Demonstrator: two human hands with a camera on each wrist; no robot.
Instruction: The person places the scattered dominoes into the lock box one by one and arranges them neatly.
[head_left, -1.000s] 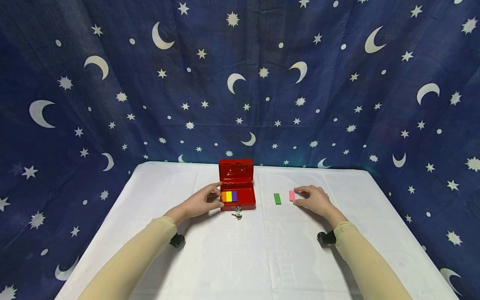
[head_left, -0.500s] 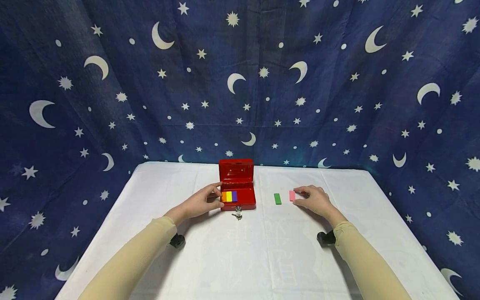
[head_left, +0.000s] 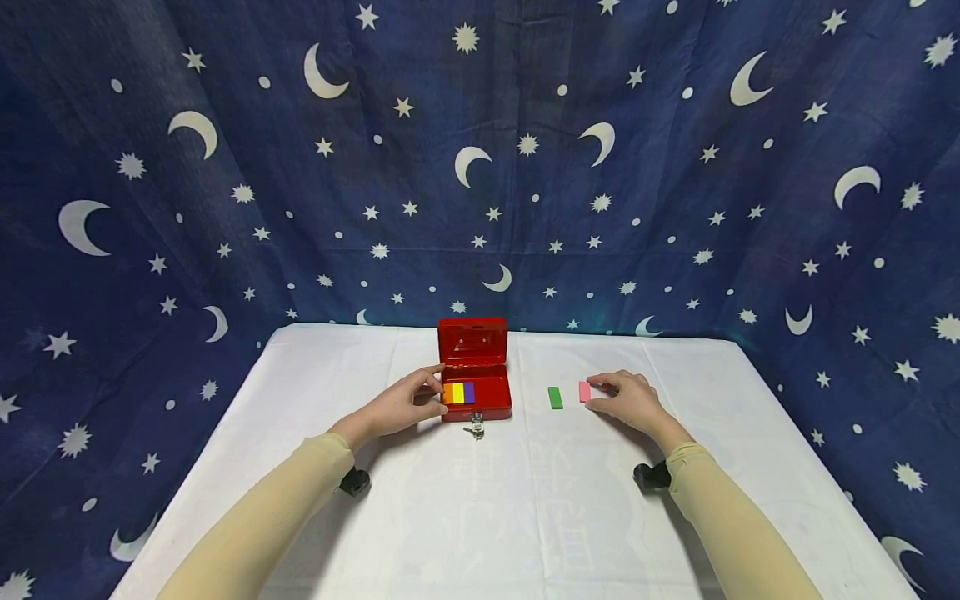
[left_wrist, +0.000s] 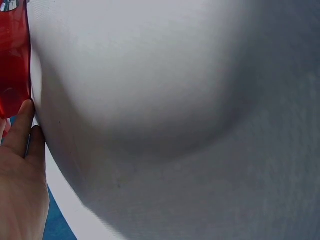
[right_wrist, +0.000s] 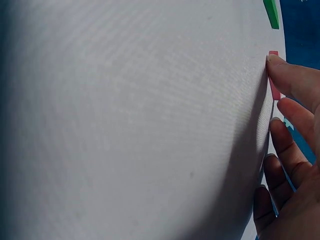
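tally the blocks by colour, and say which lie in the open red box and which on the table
Orange block: 1, in the red box
Yellow block: 1, in the red box
Purple block: 1, in the red box
Green block: 1, table
Pink block: 1, table
Total: 5

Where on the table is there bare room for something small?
Bare: the front, between left sleeve and right sleeve, nearer than the keys; also the right side, between right grip and table edge. Crowded: the row of box, green block, pink block.
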